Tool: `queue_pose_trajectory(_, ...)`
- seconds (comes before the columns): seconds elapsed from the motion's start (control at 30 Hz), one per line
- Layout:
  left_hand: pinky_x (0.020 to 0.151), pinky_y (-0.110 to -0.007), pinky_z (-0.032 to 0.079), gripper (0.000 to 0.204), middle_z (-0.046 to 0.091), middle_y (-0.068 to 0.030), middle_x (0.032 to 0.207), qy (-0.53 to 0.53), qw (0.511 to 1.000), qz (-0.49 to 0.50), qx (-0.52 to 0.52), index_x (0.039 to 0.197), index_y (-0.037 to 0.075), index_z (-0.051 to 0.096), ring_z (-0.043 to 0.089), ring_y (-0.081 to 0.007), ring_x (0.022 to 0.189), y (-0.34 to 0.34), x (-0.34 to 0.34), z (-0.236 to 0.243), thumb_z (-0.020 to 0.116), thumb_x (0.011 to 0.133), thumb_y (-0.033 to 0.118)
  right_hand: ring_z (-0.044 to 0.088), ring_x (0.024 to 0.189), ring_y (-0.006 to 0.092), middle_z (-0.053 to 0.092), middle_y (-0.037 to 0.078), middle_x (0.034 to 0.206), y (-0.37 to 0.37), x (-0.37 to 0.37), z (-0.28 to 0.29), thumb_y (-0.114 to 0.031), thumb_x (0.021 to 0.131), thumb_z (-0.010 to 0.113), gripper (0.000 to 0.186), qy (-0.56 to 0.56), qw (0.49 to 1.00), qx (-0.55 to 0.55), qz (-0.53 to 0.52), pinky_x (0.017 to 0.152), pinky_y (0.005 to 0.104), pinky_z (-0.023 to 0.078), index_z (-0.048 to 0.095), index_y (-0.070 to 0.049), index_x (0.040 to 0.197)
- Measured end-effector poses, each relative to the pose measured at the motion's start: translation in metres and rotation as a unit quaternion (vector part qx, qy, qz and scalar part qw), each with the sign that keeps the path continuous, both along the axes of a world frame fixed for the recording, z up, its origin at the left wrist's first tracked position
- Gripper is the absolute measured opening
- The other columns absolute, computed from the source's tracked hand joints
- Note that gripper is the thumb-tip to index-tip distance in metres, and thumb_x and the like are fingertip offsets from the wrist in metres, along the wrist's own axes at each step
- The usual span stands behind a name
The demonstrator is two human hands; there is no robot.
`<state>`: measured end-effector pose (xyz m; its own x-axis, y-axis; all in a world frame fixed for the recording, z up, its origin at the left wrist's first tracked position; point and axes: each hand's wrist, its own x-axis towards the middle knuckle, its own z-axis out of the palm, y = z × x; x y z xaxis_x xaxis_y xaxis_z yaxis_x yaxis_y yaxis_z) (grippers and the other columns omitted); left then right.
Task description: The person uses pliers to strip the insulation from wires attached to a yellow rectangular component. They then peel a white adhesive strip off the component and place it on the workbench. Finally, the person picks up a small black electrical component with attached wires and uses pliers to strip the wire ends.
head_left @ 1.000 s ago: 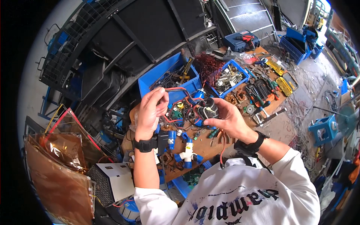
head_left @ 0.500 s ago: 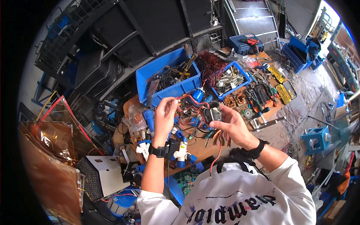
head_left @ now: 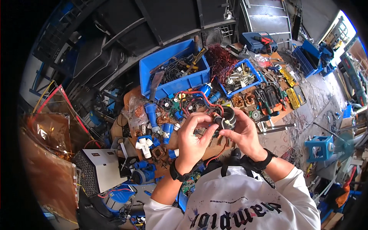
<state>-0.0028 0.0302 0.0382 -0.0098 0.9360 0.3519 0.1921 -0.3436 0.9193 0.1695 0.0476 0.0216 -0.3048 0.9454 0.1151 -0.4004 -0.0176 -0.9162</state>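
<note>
Both hands meet over the table's front, around a black, rounded electrical part (head_left: pixel 229 114) with a pale strip on it. My right hand (head_left: pixel 247 134) is closed on its right side, thumb across the front. My left hand (head_left: pixel 194 140) pinches at its left side, where wires come out; exactly what those fingertips hold is hidden. A red wire (head_left: pixel 199 92) arcs from the part up and left over the clutter. Another reddish wire (head_left: pixel 218 154) hangs below it toward my shirt.
Behind stands a large blue bin (head_left: pixel 174 88) of cables and tools. A smaller blue tray (head_left: pixel 241 91) holds metal pieces, beside tangled dark-red wire (head_left: pixel 221 59). Pliers and other hand tools (head_left: pixel 268 99) lie right; blue and white plastic fittings (head_left: pixel 145 147) lie left. A blue stool (head_left: pixel 321 147) stands at right.
My left hand has come down and right from the raised red wire to the black part. The right hand still holds that part, which now shows a rounder side.
</note>
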Motion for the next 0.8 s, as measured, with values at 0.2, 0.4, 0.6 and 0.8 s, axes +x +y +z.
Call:
queue_pose_trajectory(0.2,0.083,-0.027,0.052,0.02,0.061,-0.0077,0.103,-0.037,0.999,-0.007,-0.005,0.103,-0.001,0.057,0.063,-0.0137,0.094,0.001,0.001,-0.01,0.068,0.086,-0.004,0.055,0.115,0.0146,0.056,0.008,0.126,0.0,0.001,-0.005,0.007,0.079,0.074,0.066,-0.001,1.0,0.013,0.001,0.098,0.0314,0.048,0.042,0.002,0.136)
queue_pose_trajectory(0.4,0.083,-0.026,0.05,0.025,0.062,-0.0066,0.105,-0.141,0.986,-0.011,-0.094,0.113,0.001,0.052,0.062,-0.0117,0.093,0.001,0.008,-0.027,0.065,0.092,0.004,0.055,0.114,0.0142,0.056,0.007,0.126,0.001,0.002,-0.006,0.005,0.079,0.074,0.064,0.017,0.999,-0.041,0.014,0.098,0.0307,0.048,0.043,0.003,0.135)
queue_pose_trajectory(0.6,0.083,-0.029,0.051,0.046,0.059,-0.0102,0.115,-0.153,0.973,-0.035,-0.168,0.127,-0.001,0.046,0.06,-0.0153,0.101,-0.008,0.013,-0.028,0.069,0.09,0.014,0.057,0.107,0.0125,0.06,0.006,0.119,0.005,0.001,-0.01,0.002,0.081,0.074,0.056,-0.028,0.994,-0.101,0.006,0.095,0.029,0.048,0.046,0.004,0.13)
queue_pose_trajectory(0.8,0.094,-0.038,0.051,0.092,0.052,-0.0161,0.128,0.005,0.987,-0.074,-0.143,0.145,0.0,0.028,0.054,-0.0264,0.119,-0.02,0.006,-0.046,0.084,0.075,0.019,0.058,0.105,0.0121,0.06,0.007,0.116,0.004,-0.003,-0.033,-0.001,0.082,0.075,0.051,-0.009,0.989,-0.149,-0.005,0.091,0.0279,0.049,0.049,0.003,0.125)
